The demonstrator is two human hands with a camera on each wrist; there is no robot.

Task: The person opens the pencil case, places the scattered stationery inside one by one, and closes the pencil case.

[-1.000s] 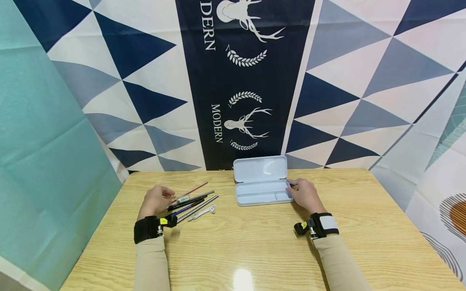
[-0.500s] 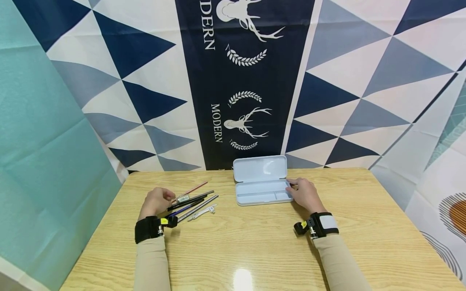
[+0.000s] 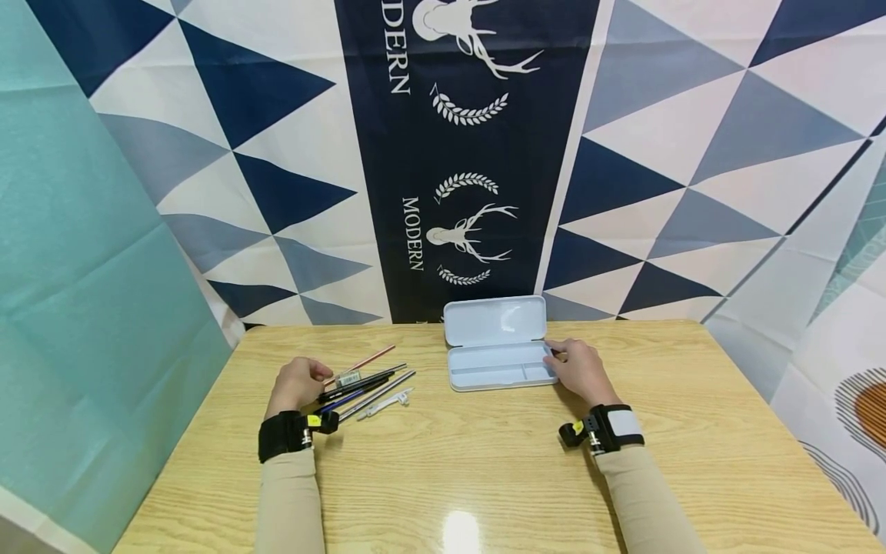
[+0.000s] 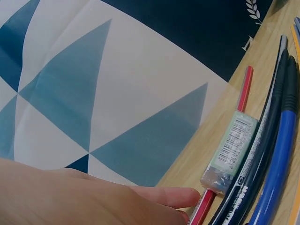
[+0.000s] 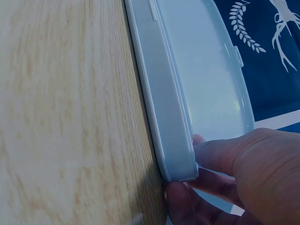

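Note:
A pale blue pencil case [image 3: 500, 375] lies open on the wooden table [image 3: 484, 477], its lid [image 3: 494, 321] tilted back. My right hand [image 3: 580, 371] grips the case's right end; in the right wrist view the thumb and fingers [image 5: 220, 157] clasp the corner of the case [image 5: 164, 117]. My left hand [image 3: 296, 382] rests beside a bunch of pens [image 3: 363, 382]. In the left wrist view a fingertip [image 4: 183, 197] touches the near end of a red pencil [image 4: 243, 89]. A small clear green box [image 4: 232, 152] lies on it, beside dark pens and a blue pen [image 4: 276, 159].
A silver pen [image 3: 379, 395] and a small white piece [image 3: 388, 403] lie at the near edge of the bunch. Patterned cloth [image 3: 471, 154] hangs behind the table and a teal sheet [image 3: 83, 269] at the left. Both wrists wear black camera straps.
My left hand has crept slightly forward toward the pens. The right hand and the case have not moved.

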